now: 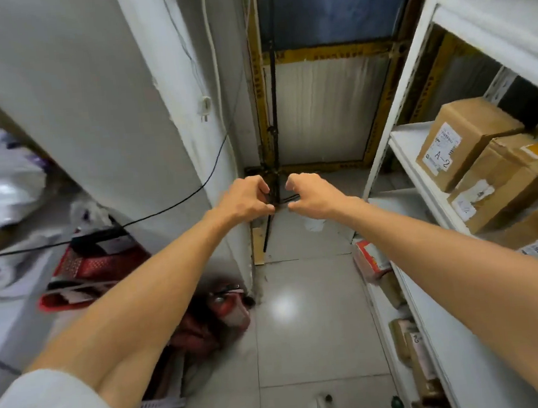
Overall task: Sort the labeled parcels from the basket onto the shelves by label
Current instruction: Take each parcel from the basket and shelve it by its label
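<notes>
Narrow aisle, pale tiled floor (316, 329). Left hand (244, 199) and right hand (312, 195) reach forward, fingers curled, holding nothing, nearly touching. Brown cardboard parcel marked A-2 (459, 140) sits on the white metal shelf (406, 148) at right.

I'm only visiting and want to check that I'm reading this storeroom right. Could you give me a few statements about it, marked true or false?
1. A cardboard box on the right-hand shelf is marked A-2. True.
2. The left hand carries a parcel. False: its fingers are curled, with no parcel in them.
3. A red basket sits to the person's left. True.
4. The right hand rests on a shelf. False: it is held out in the air beside the left hand.
</notes>
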The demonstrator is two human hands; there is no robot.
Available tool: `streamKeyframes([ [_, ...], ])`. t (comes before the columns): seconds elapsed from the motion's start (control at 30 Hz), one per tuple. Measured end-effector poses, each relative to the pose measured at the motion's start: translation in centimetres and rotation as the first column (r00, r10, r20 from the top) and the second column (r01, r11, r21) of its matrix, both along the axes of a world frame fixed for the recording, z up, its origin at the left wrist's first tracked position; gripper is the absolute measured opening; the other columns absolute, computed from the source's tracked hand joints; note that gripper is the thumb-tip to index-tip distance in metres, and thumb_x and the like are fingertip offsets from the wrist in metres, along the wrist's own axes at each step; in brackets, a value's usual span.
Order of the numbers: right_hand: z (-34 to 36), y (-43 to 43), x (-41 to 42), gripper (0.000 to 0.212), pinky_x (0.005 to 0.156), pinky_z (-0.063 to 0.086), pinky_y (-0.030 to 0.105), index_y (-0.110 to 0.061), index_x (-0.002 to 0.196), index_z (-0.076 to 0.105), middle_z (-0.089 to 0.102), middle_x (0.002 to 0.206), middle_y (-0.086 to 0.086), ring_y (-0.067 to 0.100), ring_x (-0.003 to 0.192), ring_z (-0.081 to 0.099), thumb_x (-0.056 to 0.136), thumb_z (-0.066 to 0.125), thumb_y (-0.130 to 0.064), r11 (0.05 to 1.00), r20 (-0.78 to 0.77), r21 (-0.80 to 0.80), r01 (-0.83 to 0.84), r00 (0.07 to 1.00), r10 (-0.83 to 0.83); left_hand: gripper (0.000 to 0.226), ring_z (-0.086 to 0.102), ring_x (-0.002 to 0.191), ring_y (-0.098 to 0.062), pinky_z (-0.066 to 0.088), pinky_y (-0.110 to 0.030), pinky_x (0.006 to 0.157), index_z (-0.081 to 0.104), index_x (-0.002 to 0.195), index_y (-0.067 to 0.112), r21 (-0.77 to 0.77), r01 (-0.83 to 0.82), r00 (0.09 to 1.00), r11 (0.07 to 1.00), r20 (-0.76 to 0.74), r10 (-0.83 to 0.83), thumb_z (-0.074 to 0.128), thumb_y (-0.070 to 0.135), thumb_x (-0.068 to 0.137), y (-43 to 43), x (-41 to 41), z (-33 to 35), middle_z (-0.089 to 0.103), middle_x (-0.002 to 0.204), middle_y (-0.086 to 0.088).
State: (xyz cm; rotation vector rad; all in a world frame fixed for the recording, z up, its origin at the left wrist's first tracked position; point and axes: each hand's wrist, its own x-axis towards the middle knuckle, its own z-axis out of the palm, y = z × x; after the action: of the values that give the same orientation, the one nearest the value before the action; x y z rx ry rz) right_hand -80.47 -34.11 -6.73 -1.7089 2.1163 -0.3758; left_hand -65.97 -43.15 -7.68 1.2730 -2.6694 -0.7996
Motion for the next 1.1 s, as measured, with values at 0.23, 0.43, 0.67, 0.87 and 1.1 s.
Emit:
streamKeyframes([
  [0.23, -0.9, -1.0, 14.4, 0.038, 0.076, 0.044, 0.031, -0.014, 0.114, 0.055, 0.055, 0.108, 0.006, 0.025, 0.1, 0.055, 0.083, 0.068, -0.03, 0.932, 0.006, 0.138, -0.336, 0.941, 0.338, 0.043, 0.062, 0.097, -0.019, 0.05, -0.033, 0.086, 0.061, 0.109, 0.017, 0.06, -0.343, 0.938, 0.937, 0.074, 0.339, 0.076, 0.034, 0.072, 5.6, 17.1, -2.1, 0.065, 0.098, 0.002],
  [0.43, -1.3, 3.5, 30.0, 0.036, 0.077, 0.048, 0.04, 0.002, 0.11, 0.057, 0.061, 0.107, 0.021, 0.035, 0.095, 0.058, 0.083, 0.066, -0.02, 0.781, 0.011, 0.18, -0.598, 0.795, 0.607, 0.038, 0.06, 0.1, -0.023, 0.052, -0.039, 0.086, 0.059, 0.103, 0.02, 0.105, -0.607, 0.794, 0.788, 0.094, 0.6, 0.076, 0.035, 0.072, 14.5, 32.5, -3.0, 0.064, 0.105, -0.002],
  [0.67, -1.2, 12.6, 47.5, 0.046, 0.09, 0.048, 0.051, 0.007, 0.12, 0.053, 0.058, 0.117, 0.026, 0.04, 0.107, 0.056, 0.085, 0.065, -0.021, 0.506, 0.079, 0.161, -0.847, 0.522, 0.849, 0.042, 0.058, 0.094, -0.024, 0.048, -0.035, 0.078, 0.059, 0.111, 0.01, 0.092, -0.819, 0.574, 0.567, 0.152, 0.805, 0.075, 0.034, 0.08, 28.5, 47.1, -2.1, 0.059, 0.099, -0.003],
  [0.87, -1.7, 17.6, 57.1, 0.043, 0.09, 0.047, 0.049, 0.0, 0.119, 0.049, 0.053, 0.119, 0.02, 0.037, 0.108, 0.053, 0.087, 0.064, -0.023, 0.278, 0.032, 0.17, -0.945, 0.287, 0.957, 0.044, 0.056, 0.088, -0.022, 0.048, -0.035, 0.072, 0.06, 0.109, 0.012, 0.038, -0.943, 0.333, 0.332, 0.177, 0.926, 0.077, 0.035, 0.075, 37.5, 56.3, -2.7, 0.064, 0.107, -0.006],
  [1.1, -3.4, 16.2, 64.8, 0.043, 0.083, 0.051, 0.045, -0.003, 0.123, 0.047, 0.054, 0.119, 0.017, 0.032, 0.103, 0.057, 0.087, 0.062, -0.023, 0.15, 0.021, 0.254, -0.956, 0.161, 0.987, 0.051, 0.06, 0.098, -0.025, 0.052, -0.039, 0.084, 0.057, 0.114, 0.012, 0.07, -0.985, 0.167, 0.155, 0.222, 0.961, 0.076, 0.039, 0.075, 39.3, 62.9, -4.5, 0.062, 0.114, -0.006],
])
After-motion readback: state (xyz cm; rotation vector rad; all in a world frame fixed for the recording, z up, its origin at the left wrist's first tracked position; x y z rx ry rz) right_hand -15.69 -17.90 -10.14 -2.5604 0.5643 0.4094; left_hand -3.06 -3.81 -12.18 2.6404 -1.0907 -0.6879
